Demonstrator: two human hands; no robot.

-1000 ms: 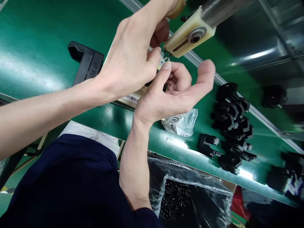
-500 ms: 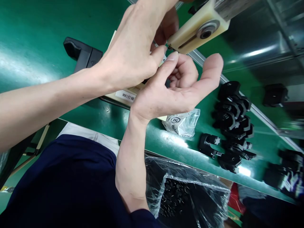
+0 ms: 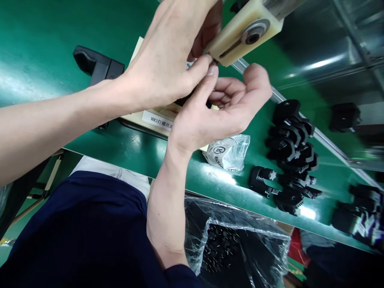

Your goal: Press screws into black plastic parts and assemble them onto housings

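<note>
My left hand [image 3: 171, 60] reaches in from the left, closed, its thumb tip by the lower end of a cream-coloured slotted block [image 3: 240, 38]. My right hand [image 3: 222, 106] comes up from below with its thumb meeting the left thumb there. Its other fingers are curled. A small dark bit shows between the thumb tips and the block, too small to name. Beneath the hands lies a cream fixture [image 3: 132, 117] with a printed label [image 3: 157, 121]. Black parts on it are mostly hidden by my hands.
A black handle-like part [image 3: 100, 66] sticks out left of the fixture. Near the bench's front edge lies a clear printed plastic bag [image 3: 228, 153]. Several black parts [image 3: 288, 148] stand to the right. Below the edge, a plastic-lined container [image 3: 240, 256] holds many small dark pieces.
My right thumb has moved up against the left thumb tip, and the right fingers have curled in more. The block and bench sit slightly further left in view.
</note>
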